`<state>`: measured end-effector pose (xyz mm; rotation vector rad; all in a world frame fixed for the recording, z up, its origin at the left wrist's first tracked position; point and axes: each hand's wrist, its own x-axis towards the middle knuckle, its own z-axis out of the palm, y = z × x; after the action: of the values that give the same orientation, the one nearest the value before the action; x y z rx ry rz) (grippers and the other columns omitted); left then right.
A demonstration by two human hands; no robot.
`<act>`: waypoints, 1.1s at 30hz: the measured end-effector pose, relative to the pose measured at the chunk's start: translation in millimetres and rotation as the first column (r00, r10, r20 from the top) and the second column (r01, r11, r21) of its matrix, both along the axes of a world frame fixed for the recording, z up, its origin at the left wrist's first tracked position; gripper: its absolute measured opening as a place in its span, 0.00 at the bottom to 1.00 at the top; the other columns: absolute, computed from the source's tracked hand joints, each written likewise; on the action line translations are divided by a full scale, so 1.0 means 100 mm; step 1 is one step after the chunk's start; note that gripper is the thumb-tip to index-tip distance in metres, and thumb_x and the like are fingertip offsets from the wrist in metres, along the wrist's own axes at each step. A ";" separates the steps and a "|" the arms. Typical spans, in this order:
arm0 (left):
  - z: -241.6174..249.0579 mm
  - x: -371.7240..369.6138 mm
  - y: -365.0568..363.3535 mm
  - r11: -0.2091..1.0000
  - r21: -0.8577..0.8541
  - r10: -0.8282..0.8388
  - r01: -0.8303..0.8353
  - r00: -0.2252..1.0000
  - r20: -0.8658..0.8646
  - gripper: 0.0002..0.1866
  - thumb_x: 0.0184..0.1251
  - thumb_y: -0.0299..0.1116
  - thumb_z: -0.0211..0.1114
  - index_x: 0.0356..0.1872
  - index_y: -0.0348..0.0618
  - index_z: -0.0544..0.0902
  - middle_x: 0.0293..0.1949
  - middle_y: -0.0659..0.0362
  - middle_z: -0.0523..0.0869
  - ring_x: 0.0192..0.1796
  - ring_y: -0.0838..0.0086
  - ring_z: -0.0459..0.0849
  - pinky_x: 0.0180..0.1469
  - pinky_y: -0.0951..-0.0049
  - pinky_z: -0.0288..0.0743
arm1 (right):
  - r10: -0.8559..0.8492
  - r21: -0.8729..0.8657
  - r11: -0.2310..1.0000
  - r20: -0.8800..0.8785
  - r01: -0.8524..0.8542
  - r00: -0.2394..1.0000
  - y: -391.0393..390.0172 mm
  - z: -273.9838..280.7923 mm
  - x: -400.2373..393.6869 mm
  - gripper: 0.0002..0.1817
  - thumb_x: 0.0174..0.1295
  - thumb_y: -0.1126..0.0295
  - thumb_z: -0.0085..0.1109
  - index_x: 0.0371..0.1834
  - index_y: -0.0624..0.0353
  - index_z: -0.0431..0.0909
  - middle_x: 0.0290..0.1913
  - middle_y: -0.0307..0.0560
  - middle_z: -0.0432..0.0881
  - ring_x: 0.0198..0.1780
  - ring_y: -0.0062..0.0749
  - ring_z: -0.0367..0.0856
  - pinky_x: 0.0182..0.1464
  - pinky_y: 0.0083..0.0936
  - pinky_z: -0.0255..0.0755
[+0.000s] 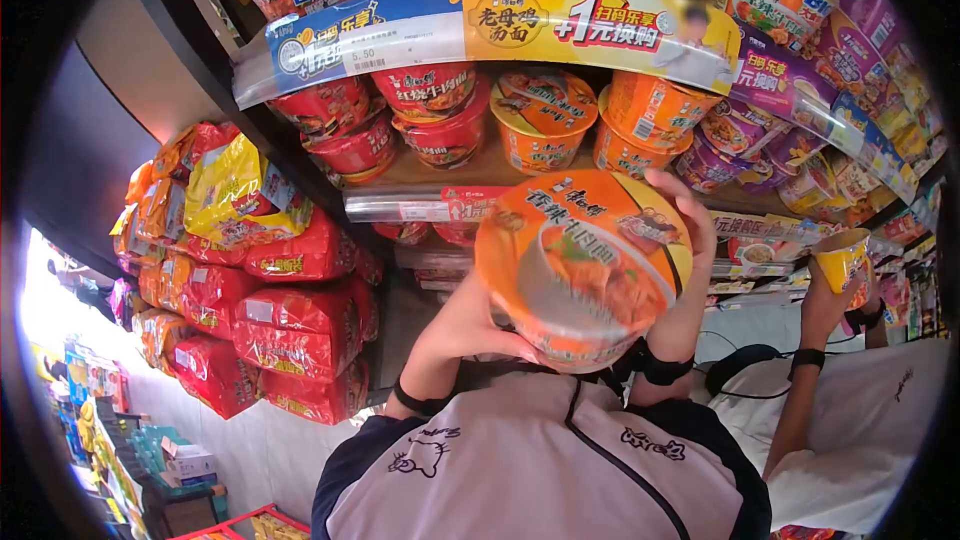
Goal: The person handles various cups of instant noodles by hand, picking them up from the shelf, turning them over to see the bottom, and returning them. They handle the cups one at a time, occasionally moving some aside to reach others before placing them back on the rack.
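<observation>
Close in front of my chest is a large orange instant noodle bowl (590,265), tilted so that its printed lid faces up at me. My left hand (480,320) grips its lower left side, thumb along the wall and the other fingers mostly hidden. Around the right rim my right hand (690,215) is closed, its fingertips at the lid's edge. Just beyond the bowl, the shelf holds another orange noodle bowl (543,120), with stacked orange bowls (655,115) to its right and stacked red bowls (435,115) to its left.
Red multipack noodle bags (300,325) and a yellow bag (245,190) are piled at the left. A promotional shelf strip (600,25) curves across the top. On my right a co-worker's hand (825,305) holds a yellow cup (842,258). Purple bowls (735,130) stand farther right.
</observation>
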<state>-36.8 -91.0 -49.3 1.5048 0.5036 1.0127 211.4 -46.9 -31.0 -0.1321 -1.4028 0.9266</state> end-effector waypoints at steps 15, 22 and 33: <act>0.25 0.40 0.97 0.735 0.257 0.620 -0.628 0.775 0.122 0.53 0.38 0.30 0.79 0.66 0.32 0.53 0.58 0.50 0.72 0.60 0.69 0.73 0.60 0.70 0.68 | 0.020 -0.692 0.648 0.433 0.318 0.901 0.82 -0.69 0.00 0.16 0.67 0.59 0.50 0.33 0.62 0.76 0.30 0.49 0.85 0.32 0.30 0.86 0.32 0.18 0.77; 0.24 0.64 1.52 0.560 0.355 0.766 -0.749 0.631 0.124 0.58 0.39 0.36 0.80 0.67 0.28 0.49 0.60 0.41 0.70 0.60 0.61 0.73 0.60 0.67 0.68 | 0.001 -0.697 0.618 0.464 0.364 0.886 0.85 -0.70 -0.01 0.16 0.67 0.58 0.50 0.32 0.62 0.76 0.30 0.51 0.85 0.32 0.31 0.86 0.32 0.19 0.78; 0.14 0.76 1.58 0.427 0.490 0.837 -0.760 0.538 0.104 0.54 0.46 0.42 0.75 0.67 0.27 0.49 0.60 0.37 0.66 0.63 0.50 0.65 0.64 0.59 0.58 | -0.018 -0.709 0.611 0.432 0.351 0.902 0.81 -0.69 -0.04 0.15 0.67 0.60 0.50 0.33 0.62 0.76 0.28 0.49 0.84 0.31 0.30 0.85 0.32 0.18 0.78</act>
<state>39.5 67.3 -35.6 1.8210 1.2523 1.9033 207.0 33.7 -99.7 -1.1747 -1.2004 1.3273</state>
